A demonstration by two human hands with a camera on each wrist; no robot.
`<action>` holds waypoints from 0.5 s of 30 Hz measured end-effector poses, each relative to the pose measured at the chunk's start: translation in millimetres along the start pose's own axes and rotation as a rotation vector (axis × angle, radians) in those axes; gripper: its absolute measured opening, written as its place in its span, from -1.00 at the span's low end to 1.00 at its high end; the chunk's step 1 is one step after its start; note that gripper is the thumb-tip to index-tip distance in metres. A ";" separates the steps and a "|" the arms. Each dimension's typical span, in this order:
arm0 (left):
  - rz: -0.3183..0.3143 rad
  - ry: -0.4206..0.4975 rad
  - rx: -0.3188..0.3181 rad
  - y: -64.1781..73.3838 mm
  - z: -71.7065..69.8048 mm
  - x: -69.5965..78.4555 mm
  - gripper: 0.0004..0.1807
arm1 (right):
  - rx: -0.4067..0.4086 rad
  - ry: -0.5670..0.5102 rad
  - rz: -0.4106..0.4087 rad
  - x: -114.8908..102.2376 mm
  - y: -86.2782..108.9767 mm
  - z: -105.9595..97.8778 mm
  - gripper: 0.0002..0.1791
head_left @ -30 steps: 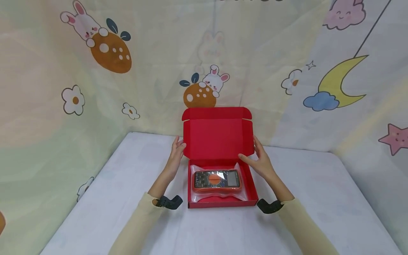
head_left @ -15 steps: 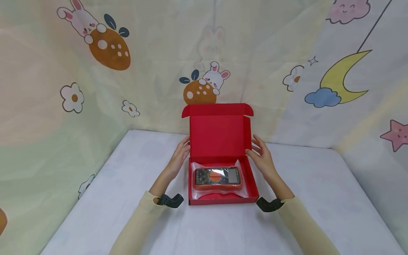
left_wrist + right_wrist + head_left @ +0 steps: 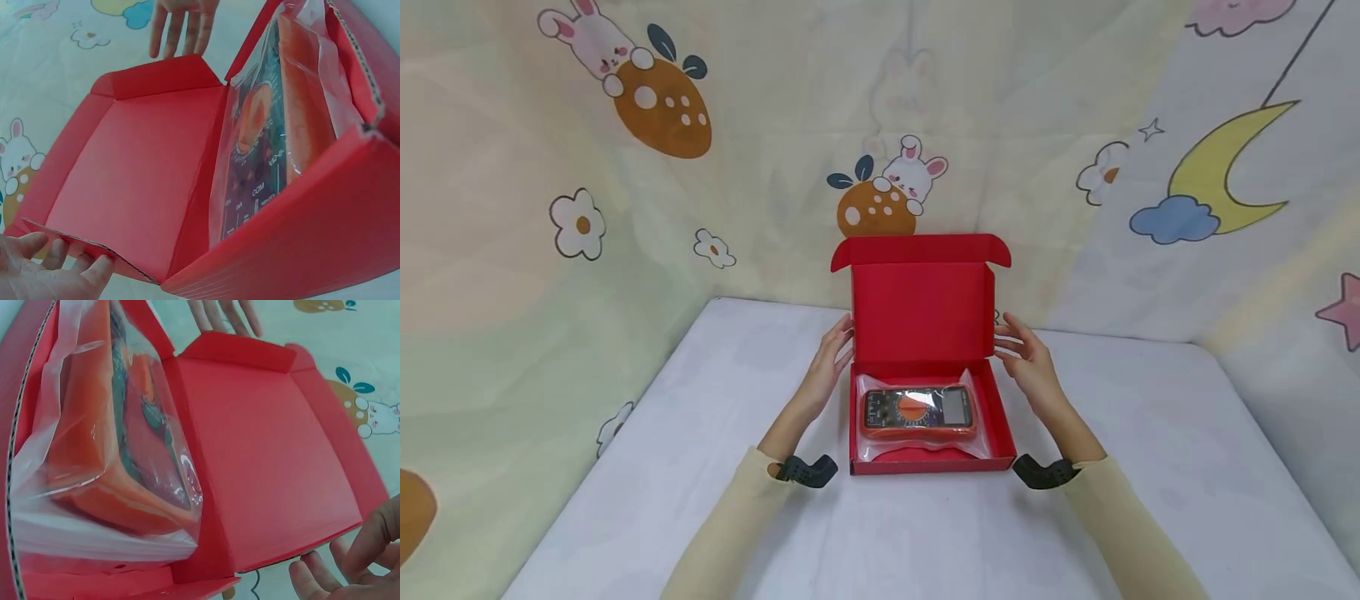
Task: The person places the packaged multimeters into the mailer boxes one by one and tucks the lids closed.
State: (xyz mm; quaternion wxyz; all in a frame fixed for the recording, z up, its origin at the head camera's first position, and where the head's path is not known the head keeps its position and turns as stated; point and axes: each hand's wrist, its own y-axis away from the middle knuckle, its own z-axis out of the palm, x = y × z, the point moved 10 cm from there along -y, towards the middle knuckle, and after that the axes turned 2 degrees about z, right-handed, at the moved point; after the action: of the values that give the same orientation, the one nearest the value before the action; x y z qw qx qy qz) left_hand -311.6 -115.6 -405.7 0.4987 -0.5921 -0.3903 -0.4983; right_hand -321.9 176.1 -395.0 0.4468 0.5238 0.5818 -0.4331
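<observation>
A red cardboard box (image 3: pixel 932 467) stands on the table with its lid (image 3: pixel 923 312) raised at the back. Inside lies an orange-and-black multimeter (image 3: pixel 917 408) in a clear plastic bag (image 3: pixel 94 531), dial and screen facing up. My left hand (image 3: pixel 831 362) is at the lid's left edge; in the left wrist view its outstretched fingers (image 3: pixel 97 269) touch the side flap, which is folded inward. At the opposite edge is my right hand (image 3: pixel 1030 367), its fingers spread and slightly bent close beside the right flap (image 3: pixel 300 544). Neither hand grips anything.
The white-covered table (image 3: pixel 760 350) extends around the box. A printed cloth backdrop (image 3: pixel 775 167) rises behind the lid and along both sides. Each wrist wears a black strap device, such as the left device (image 3: pixel 808 472).
Both lid side flaps have swung inward from lying spread out. The right thumb has come off the front of the lid, and the left hand has moved inward with its flap.
</observation>
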 end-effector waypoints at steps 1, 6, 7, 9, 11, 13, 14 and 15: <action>-0.004 -0.007 0.004 0.3 0.0 -0.9 -0.41 | -0.008 -0.003 0.002 0.2 0.2 -0.2 -0.26; 0.001 -0.025 0.020 1.9 -2.1 -4.8 -0.41 | -0.021 -0.043 0.002 4.0 2.4 -0.3 -0.27; 0.003 -0.027 0.028 2.0 -2.7 -4.7 -0.41 | -0.016 -0.058 -0.006 4.3 2.7 -0.7 -0.28; 0.009 -0.035 0.040 2.5 -3.7 -3.9 -0.42 | -0.003 -0.083 -0.024 5.0 3.7 -1.1 -0.28; 0.013 -0.045 0.064 4.3 -5.2 -2.2 -0.41 | 0.009 -0.093 -0.043 5.8 4.4 -0.9 -0.28; 0.014 -0.051 0.076 5.8 -5.2 -0.7 -0.40 | 0.020 -0.090 -0.050 7.4 5.4 -0.7 -0.29; 0.014 -0.056 0.077 6.2 -4.9 -0.3 -0.40 | 0.025 -0.088 -0.052 7.9 6.2 -0.7 -0.29; 0.013 -0.059 0.079 6.7 -4.5 -0.1 -0.39 | 0.030 -0.085 -0.051 8.6 6.9 -0.8 -0.30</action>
State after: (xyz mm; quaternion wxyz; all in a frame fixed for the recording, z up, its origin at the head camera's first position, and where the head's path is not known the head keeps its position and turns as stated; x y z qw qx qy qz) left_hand -306.1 -121.4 -407.1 0.5130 -0.5889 -0.4204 -0.4618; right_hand -315.5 179.3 -403.4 0.4520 0.4964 0.5688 -0.4751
